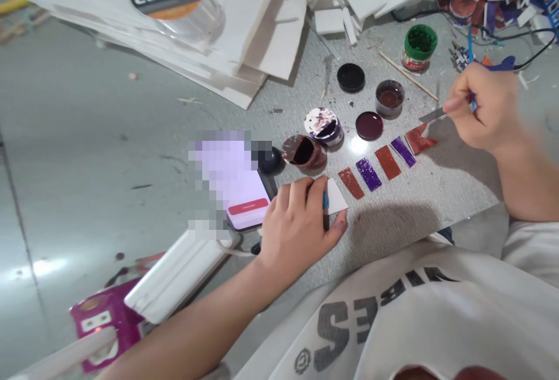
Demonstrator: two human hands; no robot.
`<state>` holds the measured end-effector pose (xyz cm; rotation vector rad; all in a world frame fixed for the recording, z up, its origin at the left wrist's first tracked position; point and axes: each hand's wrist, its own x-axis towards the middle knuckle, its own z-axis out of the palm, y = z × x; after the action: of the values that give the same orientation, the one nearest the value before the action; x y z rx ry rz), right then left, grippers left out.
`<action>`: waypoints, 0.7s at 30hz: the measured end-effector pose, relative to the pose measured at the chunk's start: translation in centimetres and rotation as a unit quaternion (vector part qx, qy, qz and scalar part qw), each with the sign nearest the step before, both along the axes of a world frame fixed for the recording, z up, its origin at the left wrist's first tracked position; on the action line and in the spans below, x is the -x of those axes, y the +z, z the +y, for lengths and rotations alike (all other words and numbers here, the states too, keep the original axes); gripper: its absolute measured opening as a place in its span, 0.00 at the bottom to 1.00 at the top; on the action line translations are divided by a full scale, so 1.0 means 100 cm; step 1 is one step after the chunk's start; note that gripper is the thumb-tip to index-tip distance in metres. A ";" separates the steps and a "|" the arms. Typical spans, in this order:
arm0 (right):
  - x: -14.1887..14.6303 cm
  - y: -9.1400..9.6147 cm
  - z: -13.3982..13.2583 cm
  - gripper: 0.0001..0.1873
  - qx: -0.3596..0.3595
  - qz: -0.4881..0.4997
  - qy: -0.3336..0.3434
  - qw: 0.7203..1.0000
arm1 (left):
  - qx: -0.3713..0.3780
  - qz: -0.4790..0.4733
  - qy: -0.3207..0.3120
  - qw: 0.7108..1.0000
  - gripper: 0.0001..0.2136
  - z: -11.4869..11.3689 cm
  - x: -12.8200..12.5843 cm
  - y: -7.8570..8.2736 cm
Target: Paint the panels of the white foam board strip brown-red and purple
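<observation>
My left hand rests on the table with its thumb and fingers around a small white card piece; a bit of blue shows beside its fingers. My right hand is raised at the right, pinching a thin grey blade-like strip; the rest of that tool is hidden in the fist. Between the hands lies a slanting row of small painted pieces: a brown one, a purple one, a red-brown one, a narrower purple one and a notched red one.
Behind the row stand a brown paint jar, a purple-smeared jar, a cup of brown paint and a green jar. A lit phone and white power strip lie left. White boards are stacked behind.
</observation>
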<state>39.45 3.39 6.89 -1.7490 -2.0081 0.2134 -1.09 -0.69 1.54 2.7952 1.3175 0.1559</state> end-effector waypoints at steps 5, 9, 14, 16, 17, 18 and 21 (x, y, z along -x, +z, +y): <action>0.008 0.031 0.000 0.31 0.123 -0.103 0.038 0.986 | 0.035 -0.010 0.015 0.999 0.31 0.000 -0.002 -0.002; 0.003 0.018 0.001 0.35 0.171 -0.121 0.093 0.973 | 0.042 -0.007 0.017 0.999 0.32 0.001 -0.002 -0.003; 0.000 0.002 0.002 0.22 0.164 -0.103 0.136 0.971 | 0.045 0.003 0.022 0.999 0.32 0.000 -0.003 -0.001; 0.000 0.002 0.002 0.18 0.169 -0.109 0.152 0.968 | 0.046 0.009 0.022 0.999 0.32 0.000 -0.004 0.000; 0.000 0.002 0.003 0.16 0.169 -0.115 0.157 0.966 | 0.045 0.012 0.022 0.999 0.31 0.000 -0.004 0.000; -0.001 0.003 0.003 0.15 0.168 -0.121 0.161 0.965 | 0.045 0.012 0.022 0.999 0.31 -0.001 -0.005 0.000; -0.003 0.006 0.004 0.16 0.168 -0.128 0.161 0.964 | 0.048 0.009 0.028 0.998 0.32 -0.001 -0.006 0.000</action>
<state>39.70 3.76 7.47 -1.6988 -2.5705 0.4785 -0.47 -0.83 1.57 2.6890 1.3692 0.0681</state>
